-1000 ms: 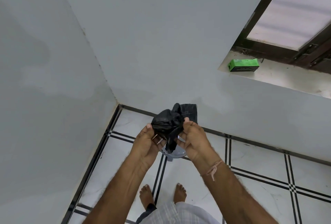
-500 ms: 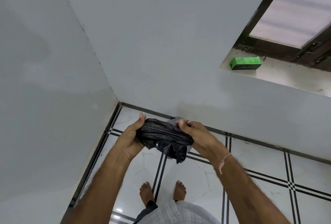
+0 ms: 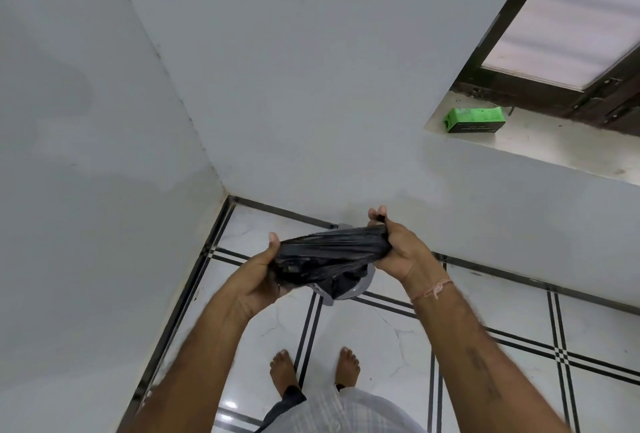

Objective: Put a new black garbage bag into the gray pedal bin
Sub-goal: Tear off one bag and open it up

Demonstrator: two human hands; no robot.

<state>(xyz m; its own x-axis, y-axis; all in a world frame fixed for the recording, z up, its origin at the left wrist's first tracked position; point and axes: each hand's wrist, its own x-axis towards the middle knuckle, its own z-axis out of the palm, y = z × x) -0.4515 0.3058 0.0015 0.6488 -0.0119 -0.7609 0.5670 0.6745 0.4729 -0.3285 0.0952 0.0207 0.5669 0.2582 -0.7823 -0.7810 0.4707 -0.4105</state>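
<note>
Bag [image 3: 329,254] is stretched longer than 0.5 s ago; right hand [image 3: 398,252] has shifted right and farther. Left hand [image 3: 258,282] cups the bag's left end, fingers curled under, thumb on top. Right fingers pinch the bunched right end. Held directly above a gray shape, probably the bin [image 3: 362,288], mostly hidden.

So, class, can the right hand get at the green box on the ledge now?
Probably not yet: the right hand grips the black bag, though nothing stands between it and the green box.
</note>
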